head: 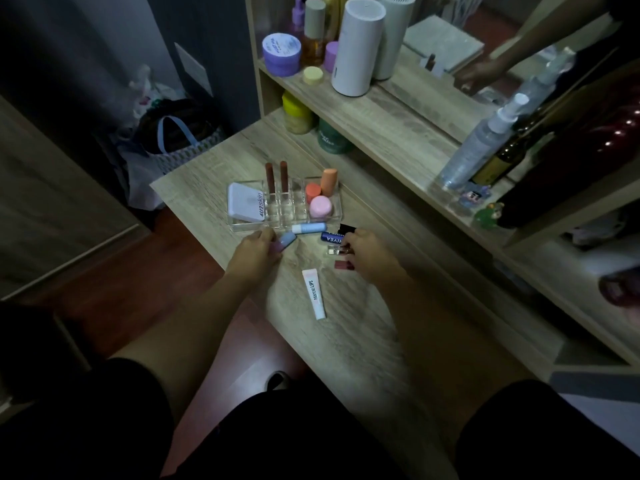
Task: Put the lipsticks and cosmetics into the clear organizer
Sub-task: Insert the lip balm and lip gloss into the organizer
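Note:
The clear organizer [242, 226] stands on the wooden table and holds a white compact [245, 201], two brown lipsticks [277, 176], and orange and pink round pieces [320, 199]. My left hand [256, 252] is closed on a light-blue and pink tube [284, 242] just in front of it. My right hand [367, 254] rests over a dark blue Nivea stick [330, 238], a black item [346, 228] and small clear and red lip tubes [337, 258]; what it grips is unclear. A light-blue stick [309, 227] and a white lip tube [314, 294] lie loose.
A shelf [381, 109] behind the table carries jars, bottles and a white cylinder [358, 46]. A spray bottle [474, 143] and a mirror [485, 46] stand at the right. A bag [180, 140] sits on the floor at the left. My knees fill the bottom.

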A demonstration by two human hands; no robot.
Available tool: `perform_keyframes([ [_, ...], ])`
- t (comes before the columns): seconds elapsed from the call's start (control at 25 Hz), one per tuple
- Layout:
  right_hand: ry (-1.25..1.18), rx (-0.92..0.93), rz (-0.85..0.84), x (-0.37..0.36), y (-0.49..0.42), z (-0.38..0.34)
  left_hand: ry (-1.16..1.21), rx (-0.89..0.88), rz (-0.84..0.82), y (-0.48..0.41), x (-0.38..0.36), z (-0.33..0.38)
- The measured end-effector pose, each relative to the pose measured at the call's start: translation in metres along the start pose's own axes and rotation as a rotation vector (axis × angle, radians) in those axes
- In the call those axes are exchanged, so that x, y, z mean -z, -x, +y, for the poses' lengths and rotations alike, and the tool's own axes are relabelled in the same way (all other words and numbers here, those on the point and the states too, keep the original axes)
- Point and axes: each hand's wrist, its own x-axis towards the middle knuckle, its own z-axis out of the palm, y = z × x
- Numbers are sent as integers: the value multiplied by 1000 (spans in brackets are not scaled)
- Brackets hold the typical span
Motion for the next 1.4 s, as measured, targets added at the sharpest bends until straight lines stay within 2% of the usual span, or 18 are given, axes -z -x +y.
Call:
perform_keyframes([
  [0.2, 223, 70, -42, -2, -5, 2, 72, 86, -15, -1, -1, 3],
  [0.32, 198, 114, -38, 4, -4, 6, 299, 151, -22, 1, 8, 1],
  [0.36, 111, 127, 3, 9, -5, 5, 417, 163, -42, 1, 12, 0],
  [0.52, -501, 94, 260, 38, -13, -14, 936, 200, -152, -7, 39, 5],
  [0.64, -886, 23, 271, 52, -29, -38, 1063, 179, -174, -21, 62, 9],
  [0.72, -1008, 14, 271, 55, -39, -50, 1127, 192, -179, -31, 72, 8],
  [0.8, -1046, -20, 286, 53, -48, -54, 1071, 156, -153, -37, 80, 4],
  [0.96, -1036, -84, 313, 49, -66, -52, 734, 7, 14, -46, 84, -11],
  [1.16, -976, -69, 293, 40, -80, -55, 531, -39, 170, -53, 75, -13],
  [1.28, -866, -35, 292, 36, -84, -56, 351, -87, 187, -59, 69, -14],
  [1.4, -752, 35, 270, 37, -89, -58, 252, -148, 131, -62, 64, -10],
])
